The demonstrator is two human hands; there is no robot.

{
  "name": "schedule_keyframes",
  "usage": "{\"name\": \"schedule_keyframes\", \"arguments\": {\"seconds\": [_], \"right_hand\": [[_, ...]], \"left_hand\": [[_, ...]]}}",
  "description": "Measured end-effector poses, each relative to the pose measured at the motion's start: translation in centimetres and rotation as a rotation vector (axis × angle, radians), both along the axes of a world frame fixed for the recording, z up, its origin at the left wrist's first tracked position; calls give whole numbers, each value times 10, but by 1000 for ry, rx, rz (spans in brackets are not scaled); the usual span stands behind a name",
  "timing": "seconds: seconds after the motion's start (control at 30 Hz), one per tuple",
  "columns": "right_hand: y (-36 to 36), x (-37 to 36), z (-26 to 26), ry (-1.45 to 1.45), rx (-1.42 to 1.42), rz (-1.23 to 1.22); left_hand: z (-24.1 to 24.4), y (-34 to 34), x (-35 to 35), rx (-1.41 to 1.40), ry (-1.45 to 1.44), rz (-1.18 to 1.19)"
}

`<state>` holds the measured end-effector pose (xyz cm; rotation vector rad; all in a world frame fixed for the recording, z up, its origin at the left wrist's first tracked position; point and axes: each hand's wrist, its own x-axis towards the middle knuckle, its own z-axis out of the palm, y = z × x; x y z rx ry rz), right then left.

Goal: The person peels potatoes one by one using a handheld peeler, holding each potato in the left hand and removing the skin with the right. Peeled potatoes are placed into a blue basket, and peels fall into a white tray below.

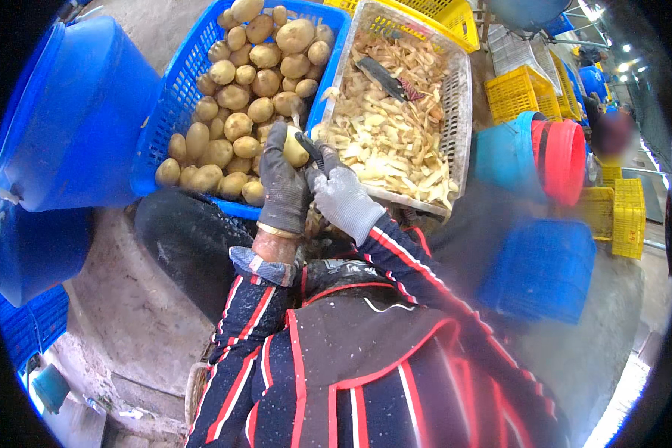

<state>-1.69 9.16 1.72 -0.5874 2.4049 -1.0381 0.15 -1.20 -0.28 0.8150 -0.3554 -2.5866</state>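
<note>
My left hand (284, 182), in a dark work glove, grips a partly peeled potato (295, 152) whose pale flesh shows. In my right hand (343, 195), in a light grey glove, is a black-handled peeler (309, 147) that meets the potato's right side. The peeler's blade is partly hidden. Under and beyond my hands stands a blue plastic basket (155, 137) with many unpeeled potatoes (238, 126). To its right, a whitish plastic crate (463, 106) holds a heap of potato peelings (389, 145). A dark-bladed knife (379, 75) with a reddish wrapped handle lies on the peelings.
Large blue plastic tubs (89, 112) stand close on the left. At right are a light-blue bucket (501, 148), a red bucket (563, 159), a blue crate (540, 269) and yellow crates (523, 95). Another person (610, 131) is farther off, blurred. My knee (185, 241) borders the basket.
</note>
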Motion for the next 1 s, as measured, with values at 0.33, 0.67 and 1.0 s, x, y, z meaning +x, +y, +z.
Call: {"name": "schedule_keyframes", "arguments": {"seconds": [0.33,0.67,1.0], "right_hand": [[22,-8,43,-514,100,221],[53,-49,78,54,-178,-6],[20,36,25,16,-28,142]], "left_hand": [[-28,3,5,-758,-51,-1],[11,9,-2,-156,232,-205],[-9,-1,3,-492,-69,2]]}}
